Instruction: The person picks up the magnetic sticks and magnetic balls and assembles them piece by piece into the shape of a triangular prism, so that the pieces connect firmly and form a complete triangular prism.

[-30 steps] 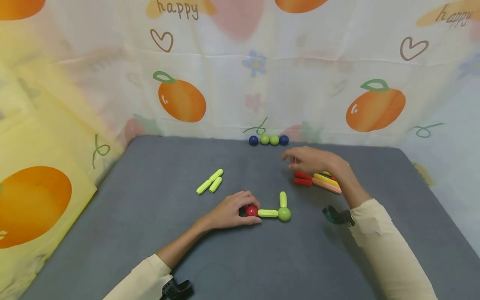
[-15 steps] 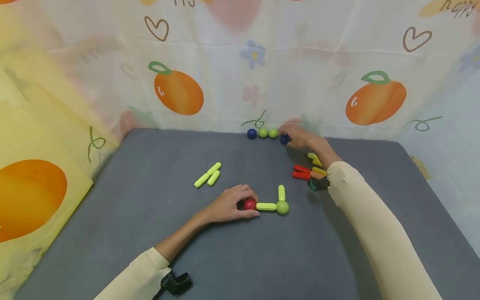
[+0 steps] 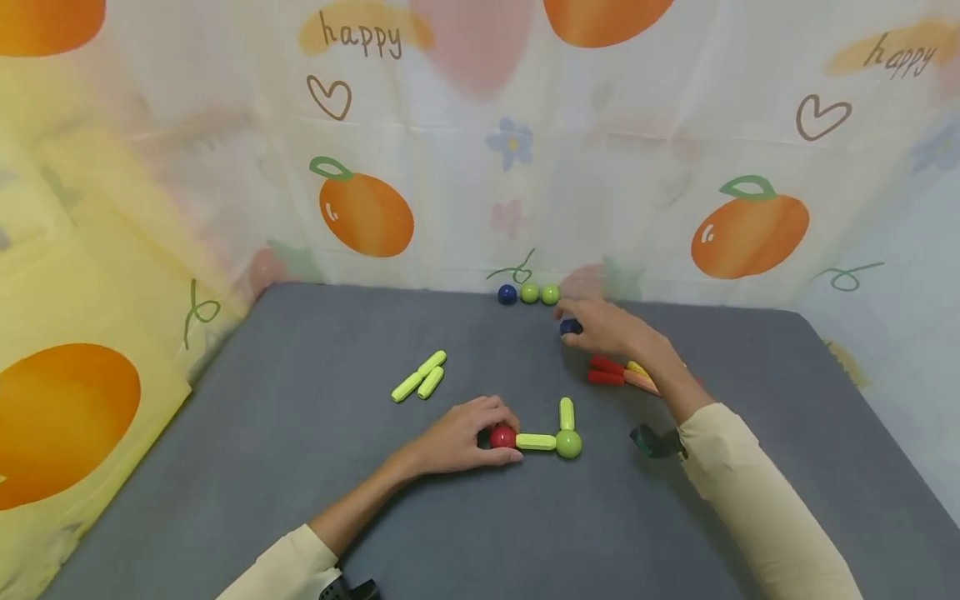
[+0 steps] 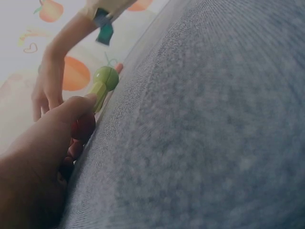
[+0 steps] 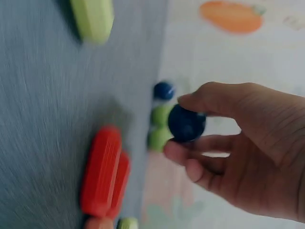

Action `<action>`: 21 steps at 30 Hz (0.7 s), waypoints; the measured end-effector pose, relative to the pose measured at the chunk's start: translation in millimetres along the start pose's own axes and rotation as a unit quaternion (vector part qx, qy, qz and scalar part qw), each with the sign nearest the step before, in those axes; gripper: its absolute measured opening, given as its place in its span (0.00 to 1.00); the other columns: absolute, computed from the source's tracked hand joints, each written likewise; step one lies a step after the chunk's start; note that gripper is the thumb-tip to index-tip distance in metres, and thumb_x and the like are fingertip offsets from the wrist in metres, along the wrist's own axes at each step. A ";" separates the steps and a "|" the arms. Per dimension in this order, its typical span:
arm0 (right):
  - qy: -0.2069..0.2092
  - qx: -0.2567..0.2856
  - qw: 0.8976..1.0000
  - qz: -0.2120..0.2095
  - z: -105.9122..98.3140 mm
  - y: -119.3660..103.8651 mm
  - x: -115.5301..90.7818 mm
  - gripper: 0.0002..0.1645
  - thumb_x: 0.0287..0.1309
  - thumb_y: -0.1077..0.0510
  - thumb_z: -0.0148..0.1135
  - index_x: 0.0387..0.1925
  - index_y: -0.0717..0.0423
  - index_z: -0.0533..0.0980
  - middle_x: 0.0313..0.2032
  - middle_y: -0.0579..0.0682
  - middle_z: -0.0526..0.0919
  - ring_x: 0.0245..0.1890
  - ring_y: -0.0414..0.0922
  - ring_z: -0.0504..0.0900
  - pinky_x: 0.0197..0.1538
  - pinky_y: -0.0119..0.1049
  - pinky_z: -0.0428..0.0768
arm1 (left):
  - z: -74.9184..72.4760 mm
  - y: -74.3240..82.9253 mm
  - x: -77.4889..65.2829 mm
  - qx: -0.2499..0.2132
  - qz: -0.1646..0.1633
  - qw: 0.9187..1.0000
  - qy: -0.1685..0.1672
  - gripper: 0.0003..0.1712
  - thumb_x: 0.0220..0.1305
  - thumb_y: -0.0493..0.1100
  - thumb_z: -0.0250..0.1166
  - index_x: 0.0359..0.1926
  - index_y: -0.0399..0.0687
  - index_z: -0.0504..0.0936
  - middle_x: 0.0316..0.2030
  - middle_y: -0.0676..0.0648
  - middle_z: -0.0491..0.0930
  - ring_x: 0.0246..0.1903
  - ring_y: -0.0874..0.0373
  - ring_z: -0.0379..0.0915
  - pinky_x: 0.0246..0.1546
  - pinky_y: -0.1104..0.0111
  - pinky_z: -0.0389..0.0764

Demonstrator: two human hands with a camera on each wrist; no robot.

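My left hand [image 3: 467, 437] grips a red ball [image 3: 502, 437] at the middle of the table, thumb on the near side and fingers on the far side. From that ball a yellow-green rod [image 3: 536, 442] runs right to a green ball [image 3: 568, 443]. A second yellow-green rod [image 3: 566, 413] points away from the green ball toward the back. My right hand [image 3: 609, 327] pinches a dark blue ball [image 5: 187, 123] between thumb and fingertips, above the table and short of the back row. The right wrist view shows the ball in full, with the fingers curled about it.
Along the back edge stand another blue ball [image 3: 507, 294] and two green balls [image 3: 529, 292]. Red rods [image 3: 606, 377] and yellow and orange rods lie under the right wrist. Several yellow-green rods [image 3: 418, 377] lie left of centre. A printed curtain [image 3: 450, 167] hangs behind the grey table [image 3: 300, 433].
My right hand reached to the back row, took the rightmost blue ball and has drawn it back toward the front. The left hand keeps its hold on the red ball.
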State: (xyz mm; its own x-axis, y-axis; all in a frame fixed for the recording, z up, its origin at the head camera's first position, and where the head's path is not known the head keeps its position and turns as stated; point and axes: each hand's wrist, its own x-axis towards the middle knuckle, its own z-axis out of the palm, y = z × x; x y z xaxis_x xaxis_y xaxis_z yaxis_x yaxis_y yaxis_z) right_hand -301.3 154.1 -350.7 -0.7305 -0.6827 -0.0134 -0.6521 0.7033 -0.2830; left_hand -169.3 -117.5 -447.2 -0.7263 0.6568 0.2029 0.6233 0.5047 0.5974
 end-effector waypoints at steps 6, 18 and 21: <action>-0.067 0.046 0.996 0.048 20.1 -30.1 -46.8 0.14 0.73 0.56 0.62 0.54 0.58 0.80 0.44 0.52 0.87 0.38 0.44 0.82 0.43 0.42 0.81 | 15.2 3.0 1.3 -0.006 -0.004 1.000 -0.013 0.15 0.67 0.58 0.71 0.50 0.60 0.84 0.44 0.57 0.80 0.42 0.67 0.71 0.39 0.77 0.72; -0.081 0.094 0.981 0.147 39.7 -54.8 -40.3 0.23 0.74 0.47 0.63 0.57 0.60 0.76 0.31 0.52 0.84 0.22 0.42 0.80 0.33 0.35 0.78 | 1.1 -2.8 -1.4 0.004 0.010 1.000 0.011 0.14 0.68 0.57 0.70 0.49 0.60 0.84 0.43 0.58 0.80 0.40 0.67 0.70 0.39 0.76 0.73; -0.101 0.085 0.977 0.170 38.7 -60.0 -41.3 0.32 0.68 0.41 0.68 0.60 0.61 0.75 0.35 0.54 0.84 0.23 0.44 0.81 0.34 0.36 0.79 | 1.7 -3.4 -0.4 0.004 0.008 1.000 0.011 0.14 0.68 0.57 0.70 0.49 0.61 0.84 0.43 0.58 0.79 0.41 0.67 0.70 0.39 0.76 0.73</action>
State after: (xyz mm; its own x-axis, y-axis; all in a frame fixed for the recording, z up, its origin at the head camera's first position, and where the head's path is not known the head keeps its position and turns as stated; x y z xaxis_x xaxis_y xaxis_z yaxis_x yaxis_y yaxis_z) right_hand -224.2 132.4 -370.3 -0.8329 -0.4523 -0.3189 -0.3230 0.8652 -0.3837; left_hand -170.7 -118.5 -450.7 -0.7221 0.6526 0.2296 0.6376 0.4990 0.5870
